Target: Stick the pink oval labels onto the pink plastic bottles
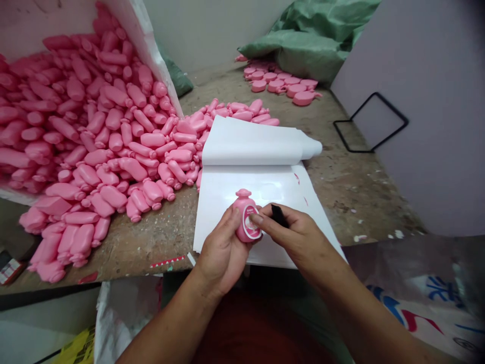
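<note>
My left hand (224,253) is closed round a small pink plastic bottle (242,206), upright with its flared neck at the top. On the bottle's front is an oval label (250,230) with a white border and the printed word "BABY". My right hand (290,227) has its fingers curled, with thumb and forefinger closed at the right side of the label, covering part of it. A black band (279,216) is wrapped round one finger of that hand. Beneath both hands lies a stack of white label sheets (215,202), its top sheets folded back.
Many pink bottles (132,167) spill from a white-walled container (162,65) across the left of the worn table (364,197). Flat round pink pieces (295,90) lie at the back by a green sack (303,50). A black wire frame (371,121) stands against the right-hand panel (428,101).
</note>
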`<state>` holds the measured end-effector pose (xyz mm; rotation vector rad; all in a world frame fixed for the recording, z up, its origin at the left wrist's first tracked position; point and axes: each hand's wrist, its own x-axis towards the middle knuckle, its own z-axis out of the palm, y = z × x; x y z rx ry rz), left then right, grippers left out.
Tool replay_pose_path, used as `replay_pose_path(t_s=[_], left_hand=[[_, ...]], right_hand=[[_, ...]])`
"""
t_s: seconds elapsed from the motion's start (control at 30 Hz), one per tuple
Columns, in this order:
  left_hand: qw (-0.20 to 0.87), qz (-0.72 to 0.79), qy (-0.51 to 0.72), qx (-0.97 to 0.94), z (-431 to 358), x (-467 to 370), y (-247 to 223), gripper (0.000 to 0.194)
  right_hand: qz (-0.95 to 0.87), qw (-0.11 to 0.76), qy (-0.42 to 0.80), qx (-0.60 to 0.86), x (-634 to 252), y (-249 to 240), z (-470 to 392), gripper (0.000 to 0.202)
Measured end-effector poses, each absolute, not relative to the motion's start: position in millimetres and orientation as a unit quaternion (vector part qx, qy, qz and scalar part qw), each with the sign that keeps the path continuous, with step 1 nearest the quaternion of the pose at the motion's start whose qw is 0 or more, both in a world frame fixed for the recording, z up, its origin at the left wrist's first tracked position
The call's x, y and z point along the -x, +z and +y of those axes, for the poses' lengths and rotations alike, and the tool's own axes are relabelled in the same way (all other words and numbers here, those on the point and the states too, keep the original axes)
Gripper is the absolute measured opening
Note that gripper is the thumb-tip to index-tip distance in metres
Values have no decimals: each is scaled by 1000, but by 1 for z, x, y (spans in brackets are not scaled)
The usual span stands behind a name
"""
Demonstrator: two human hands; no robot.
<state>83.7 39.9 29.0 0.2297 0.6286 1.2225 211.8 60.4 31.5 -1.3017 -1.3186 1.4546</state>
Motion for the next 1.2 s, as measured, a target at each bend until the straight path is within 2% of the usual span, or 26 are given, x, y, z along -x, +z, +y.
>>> replay_pose_path(t_s=[0.5,0.73,1.03,1.2], left_hand=[[765,297,563,-92,41,-86,31,22],[724,360,561,-180,37,-87,26,38],[700,380,568,-207,36,-89,29,43],[703,380,564,-211,34,-90,31,40]], right_hand=[[-535,376,552,518,-214,28,61,32],[-566,373,505,534,-214,31,61,32],[-643,336,416,548,-214,40,58,20],[-638,336,406,562,-211,43,55,21]])
